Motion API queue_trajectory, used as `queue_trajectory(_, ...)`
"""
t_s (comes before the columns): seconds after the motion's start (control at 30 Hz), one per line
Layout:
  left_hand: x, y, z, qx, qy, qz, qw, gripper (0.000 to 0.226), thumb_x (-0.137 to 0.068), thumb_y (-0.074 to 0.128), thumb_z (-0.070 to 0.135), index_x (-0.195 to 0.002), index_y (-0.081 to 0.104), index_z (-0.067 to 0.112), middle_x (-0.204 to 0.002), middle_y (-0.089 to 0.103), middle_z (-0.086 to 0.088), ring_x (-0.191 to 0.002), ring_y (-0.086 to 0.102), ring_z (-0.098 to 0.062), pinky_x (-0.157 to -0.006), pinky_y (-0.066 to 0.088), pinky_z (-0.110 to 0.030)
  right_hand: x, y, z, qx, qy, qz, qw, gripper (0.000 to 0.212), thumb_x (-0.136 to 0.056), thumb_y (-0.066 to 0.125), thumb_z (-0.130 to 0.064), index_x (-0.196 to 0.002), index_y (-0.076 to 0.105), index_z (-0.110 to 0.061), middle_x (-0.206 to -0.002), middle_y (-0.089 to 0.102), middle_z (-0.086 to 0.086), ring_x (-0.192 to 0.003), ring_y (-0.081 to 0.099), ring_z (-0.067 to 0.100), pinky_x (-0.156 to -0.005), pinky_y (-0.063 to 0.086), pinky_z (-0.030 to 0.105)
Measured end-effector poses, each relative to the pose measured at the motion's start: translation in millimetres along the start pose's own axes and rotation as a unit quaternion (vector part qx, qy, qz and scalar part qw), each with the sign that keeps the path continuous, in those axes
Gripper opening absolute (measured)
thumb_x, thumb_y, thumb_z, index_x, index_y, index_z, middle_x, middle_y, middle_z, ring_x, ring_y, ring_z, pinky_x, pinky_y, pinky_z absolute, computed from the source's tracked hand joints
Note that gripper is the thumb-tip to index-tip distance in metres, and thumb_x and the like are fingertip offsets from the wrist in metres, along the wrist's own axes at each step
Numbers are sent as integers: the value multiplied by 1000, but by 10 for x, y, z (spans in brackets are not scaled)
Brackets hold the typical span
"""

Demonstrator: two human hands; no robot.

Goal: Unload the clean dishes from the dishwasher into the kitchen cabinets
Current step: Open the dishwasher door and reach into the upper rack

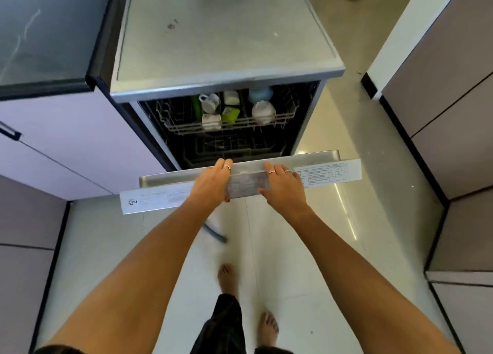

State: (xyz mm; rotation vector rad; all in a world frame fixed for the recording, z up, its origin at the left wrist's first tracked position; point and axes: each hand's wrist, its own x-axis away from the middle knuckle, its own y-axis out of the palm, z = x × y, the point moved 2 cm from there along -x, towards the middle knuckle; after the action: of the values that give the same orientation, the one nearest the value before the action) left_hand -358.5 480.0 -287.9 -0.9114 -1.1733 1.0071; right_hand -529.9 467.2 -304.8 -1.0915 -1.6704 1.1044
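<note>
Lowering the door (314,157) evenly is the job now, we judge: both sides together, no letting it drop. Left hand (212,184) and right hand (284,185) curl over its top edge, fingers closed on it, and the cups (212,109) wait in the upper rack (184,125) inside

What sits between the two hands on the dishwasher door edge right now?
In the head view, only a bare stretch of the door's top edge with its paper label lies between the left hand and right hand. Nothing else.
</note>
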Motion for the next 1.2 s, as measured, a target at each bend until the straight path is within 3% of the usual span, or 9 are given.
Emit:
queue_trajectory(0.17,480,608,200,-7,-61,-17,998,116,-70,83,26,-152,3,10,-157,12,-12,-121,50,-33,-93,47,-39,418,360,84,9,-6,-23,1000,65,-98,45,-34,-152,13,-16,-135,47,9,-120,49,28,-97,42,37)
queue_trajectory(0.27,691,1072,262,-8,-78,-47,996,106,-78,76,33,-152,4,10,-159,10,-10,-135,37,-32,-104,40,-38,640,673,141,38,17,-65,997,61,-98,46,-23,-150,18,-10,-138,42,10,-122,47,28,-96,43,35)
queue_trajectory(0.37,831,1363,319,-20,-94,-56,994,96,-84,70,32,-152,4,12,-159,11,-8,-134,35,-31,-102,43,-37,886,918,175,37,23,-71,997,62,-97,50,-16,-150,19,-7,-139,42,13,-122,49,29,-95,45,35)
queue_trajectory(0.5,1013,1832,382,-68,-86,-79,991,93,-87,65,37,-151,2,11,-157,14,-10,-130,34,-32,-106,36,-39,1150,1295,288,75,20,-62,995,56,-91,61,-18,-142,39,-7,-134,49,11,-117,55,28,-92,47,35)
queue_trajectory(0.63,1139,2188,421,-130,-52,-103,985,84,-93,57,33,-150,1,7,-158,12,-13,-143,15,-32,-115,19,-41,1331,1660,368,127,13,-74,989,53,-86,66,-18,-135,48,-7,-139,48,13,-128,47,30,-110,33,42)
queue_trajectory(0.7,1173,2341,430,-97,-61,-134,984,80,-97,51,33,-151,-3,7,-159,4,-12,-147,4,-30,-117,13,-42,1425,1820,366,87,30,-86,992,52,-82,70,-8,-131,53,-1,-133,54,17,-126,50,34,-108,36,44)
queue_trajectory(0.77,1205,2504,444,-57,-81,-165,981,82,-97,47,39,-150,-8,9,-160,-5,-10,-147,-2,-29,-118,9,-43,1503,1972,363,47,46,-98,993,54,-83,64,0,-134,47,4,-136,50,22,-130,45,37,-108,37,44)
queue_trajectory(0.9,1318,2811,489,-53,-89,-218,970,95,-94,50,47,-149,-18,10,-158,-19,-8,-146,-10,-28,-118,6,-42,1634,2209,424,44,56,-178,981,63,-95,49,-10,-149,19,-1,-154,23,16,-145,18,31,-117,24,38)
queue_trajectory(1.2,1406,3434,503,-103,-76,-324,937,80,-100,40,34,-148,-15,2,-157,-13,-19,-146,-2,-34,-118,11,-44,1804,2760,601,44,86,-276,956,73,-92,56,-25,-150,15,-5,-158,12,12,-144,21,27,-110,34,35)
